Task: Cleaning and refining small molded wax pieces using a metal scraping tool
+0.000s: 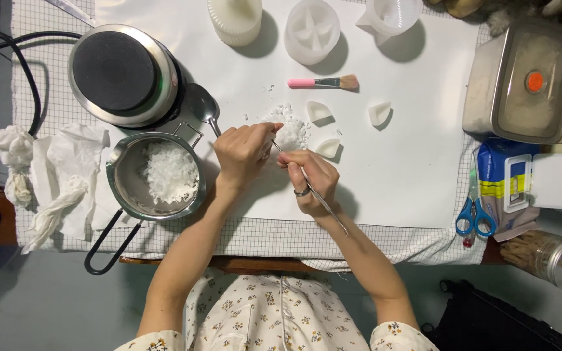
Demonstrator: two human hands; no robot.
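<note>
only the one head view here, looking straight down at our desk [424,195], which has a white sheet over a checked cloth.

our left hand [243,151] is curled shut around something small and white, can't really tell what since the fingers hide it. our right hand [308,175] is pinched closed on a thin metal pick [307,182], with its tip pointing up-left into whatever the left hand has. both hands sit just below one pile of white wax flakes [289,129] in the middle of the sheet.

counting stuff around that pile: three small white wedge pieces [319,112], two above right and one just beside the right hand. one pink-handled brush [323,82] lying flat above them. along the top edge there are three white containers: one ribbed cylinder [234,19], one round mould [311,29] with a star-like inside, and one clear cup [395,14].

over on the left we've got one hot plate [121,73], one metal spoon [203,105] next to it, and one small pot [157,174] with more flakes in it, long handle pointing down-left. crumpled tissues [60,169] left of that.

on the right: one lidded metal box [521,78], one wipes pack [508,185] with its flap open, one pair of blue scissors [476,211], one jar [554,260] lying on its side.
</note>
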